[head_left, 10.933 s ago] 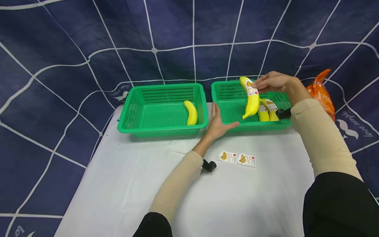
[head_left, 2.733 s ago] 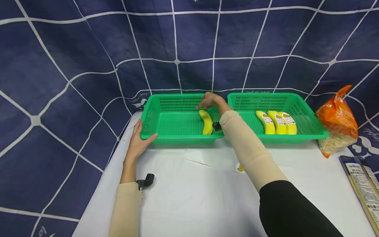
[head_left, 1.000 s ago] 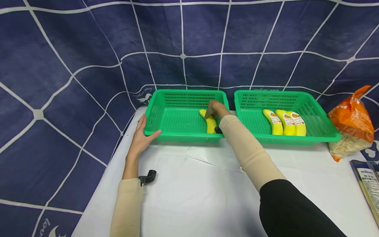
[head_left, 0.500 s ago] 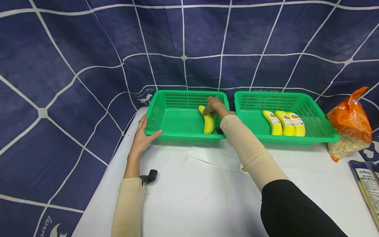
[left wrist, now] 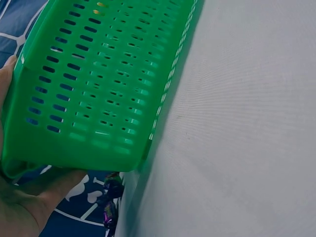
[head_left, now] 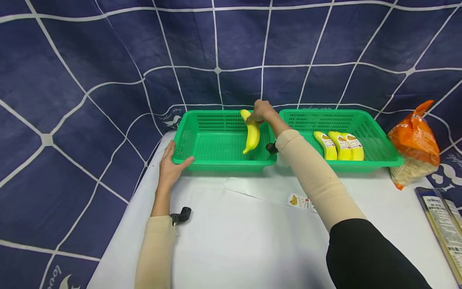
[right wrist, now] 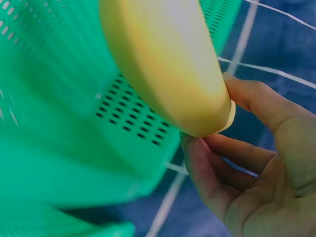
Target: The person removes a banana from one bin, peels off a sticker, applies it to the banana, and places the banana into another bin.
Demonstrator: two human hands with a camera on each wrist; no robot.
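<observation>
In the head view my right hand (head_left: 261, 111) pinches a yellow banana (head_left: 253, 136) and holds it raised over the left green basket (head_left: 223, 163). Thumb and fingers meet around the banana in the right wrist view; no label shows on its visible side. My left hand (head_left: 170, 164) rests on that basket's front left corner, fingers spread along its side and thumb at the front rim. Three bananas (head_left: 340, 146) with white printed stickers lie side by side in the right green basket (head_left: 346, 163).
A sticker strip (head_left: 299, 202) with banana pictures lies on the white table (head_left: 231, 241), partly under my right forearm, beside clear backing (head_left: 249, 188). An orange bag (head_left: 415, 144) stands right of the baskets, near flat printed packs (head_left: 438, 216). Blue cloth (head_left: 245, 44) hangs behind.
Over the last second my right hand has lifted the banana up off the left basket's floor. Earlier, it held a stickered banana over the right basket. The left hand has stayed at the left basket's corner.
</observation>
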